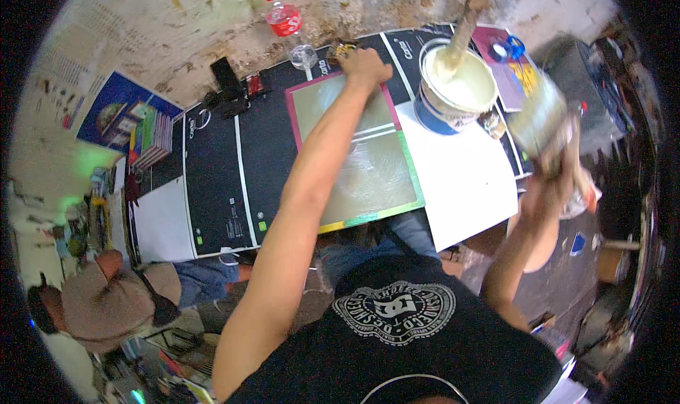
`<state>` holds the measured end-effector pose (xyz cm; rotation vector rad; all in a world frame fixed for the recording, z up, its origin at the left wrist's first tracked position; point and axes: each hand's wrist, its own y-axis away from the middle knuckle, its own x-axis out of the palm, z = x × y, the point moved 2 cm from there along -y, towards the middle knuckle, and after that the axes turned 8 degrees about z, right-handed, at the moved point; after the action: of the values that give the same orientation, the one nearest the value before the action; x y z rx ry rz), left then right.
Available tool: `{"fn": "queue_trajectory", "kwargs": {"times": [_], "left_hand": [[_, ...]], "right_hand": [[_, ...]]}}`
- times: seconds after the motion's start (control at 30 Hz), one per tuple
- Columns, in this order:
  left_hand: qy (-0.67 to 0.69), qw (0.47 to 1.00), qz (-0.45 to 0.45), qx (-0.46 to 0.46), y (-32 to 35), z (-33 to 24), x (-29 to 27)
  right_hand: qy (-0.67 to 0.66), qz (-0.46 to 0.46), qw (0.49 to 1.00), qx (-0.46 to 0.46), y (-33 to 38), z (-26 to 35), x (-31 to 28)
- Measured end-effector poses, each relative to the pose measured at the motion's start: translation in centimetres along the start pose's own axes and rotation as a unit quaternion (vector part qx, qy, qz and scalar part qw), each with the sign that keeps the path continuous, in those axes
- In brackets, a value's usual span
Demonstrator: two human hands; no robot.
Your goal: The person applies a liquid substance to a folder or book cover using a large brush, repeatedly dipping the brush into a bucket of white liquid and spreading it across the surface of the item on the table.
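My left hand (365,67) reaches far forward and presses on the top edge of a flat board (368,177) with coloured borders and a pale coated face. The board lies on a black table cover (212,184). My right hand (556,181) is raised to the right of the table, gripping a wide paintbrush (538,117) that looks blurred and loaded with pale paint. A white bucket of cream paint (460,88) with a wooden stir stick (464,28) stands just right of the board.
White sheets (467,184) lie under and beside the bucket. A red-labelled bottle (283,18), a glass (303,55) and dark small items (230,88) sit at the table's far side. A stack of coloured books (152,135) is at left. A seated person in a cap (106,301) is lower left.
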<state>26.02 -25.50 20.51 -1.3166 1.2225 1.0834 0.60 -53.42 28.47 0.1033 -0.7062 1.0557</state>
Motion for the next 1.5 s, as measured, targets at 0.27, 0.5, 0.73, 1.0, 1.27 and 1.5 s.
{"fn": "queue_trajectory", "kwargs": {"times": [0.27,0.5,0.73,1.0,1.27,1.5], "left_hand": [[-0.041,0.987,0.148,-0.056,-2.5,-0.9,2.3],[0.211,0.976,-0.043,-0.03,-0.9,1.7,-0.8],[0.573,0.791,-0.199,-0.077,15.4,11.2,-3.5],[0.737,0.633,-0.182,-0.154,28.0,9.9,2.8],[0.561,0.78,-0.209,-0.182,28.4,8.6,2.2],[0.589,0.747,-0.225,-0.209,28.4,8.9,2.6]], "right_hand": [[0.031,-0.016,0.999,0.012,13.9,5.9,-24.8],[0.037,-0.128,0.99,-0.051,7.7,5.9,-22.8],[0.198,0.092,0.962,-0.166,-2.5,-4.4,-4.2],[0.357,0.363,0.859,-0.06,4.6,-21.2,17.0],[0.525,0.327,0.785,-0.035,0.6,-20.0,10.5],[0.436,0.324,0.837,-0.065,2.1,-17.9,13.0]]}}
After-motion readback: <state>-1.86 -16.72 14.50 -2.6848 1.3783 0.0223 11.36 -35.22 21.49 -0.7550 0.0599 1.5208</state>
